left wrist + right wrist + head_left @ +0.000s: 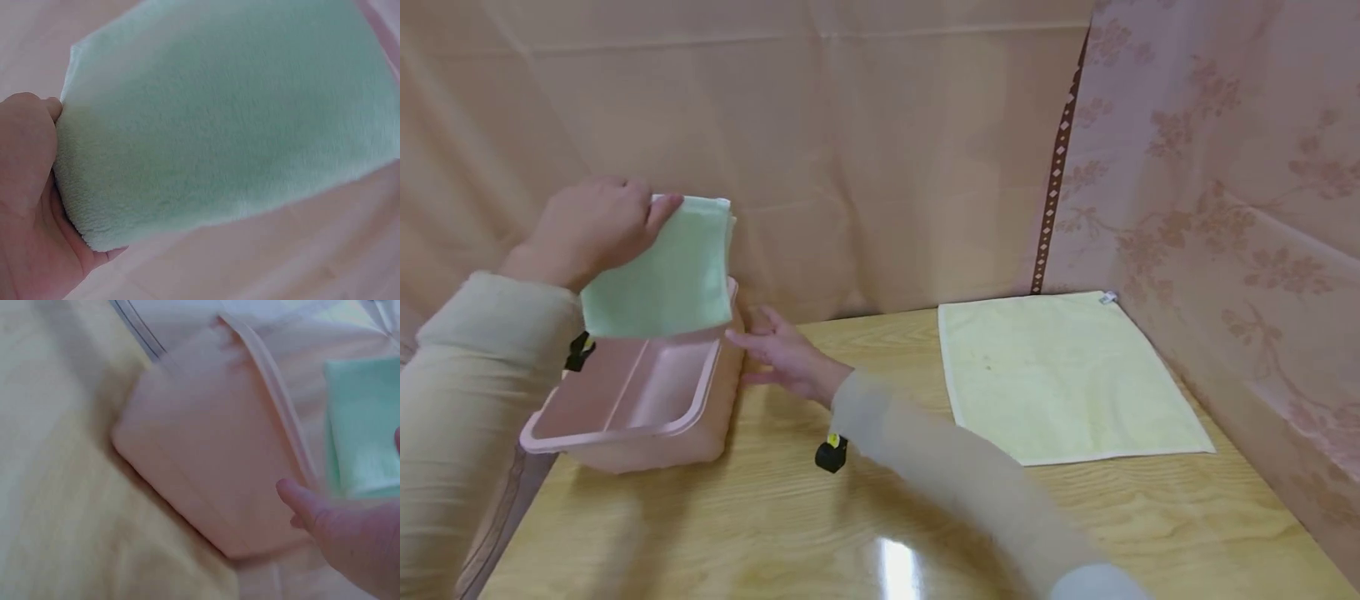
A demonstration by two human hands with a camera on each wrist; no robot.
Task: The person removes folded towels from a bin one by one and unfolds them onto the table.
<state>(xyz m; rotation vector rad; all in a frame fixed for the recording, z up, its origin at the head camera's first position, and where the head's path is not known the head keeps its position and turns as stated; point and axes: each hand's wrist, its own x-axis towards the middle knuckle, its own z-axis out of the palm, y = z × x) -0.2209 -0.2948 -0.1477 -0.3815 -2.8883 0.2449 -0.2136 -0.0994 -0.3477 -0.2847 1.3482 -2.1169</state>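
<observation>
Head view: left hand (587, 225) grips folded fluffy green towel (662, 271) above pink plastic bin (640, 400).

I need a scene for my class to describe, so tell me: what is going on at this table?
A person's left hand holds a folded green towel above an open pink tub at the table's left end. The right hand, fingers straight, rests against the tub's side. A yellow towel lies spread flat on the wooden table, off to the right near the curtain.

Long beige sleeves, black wrist straps, bare hands
</observation>
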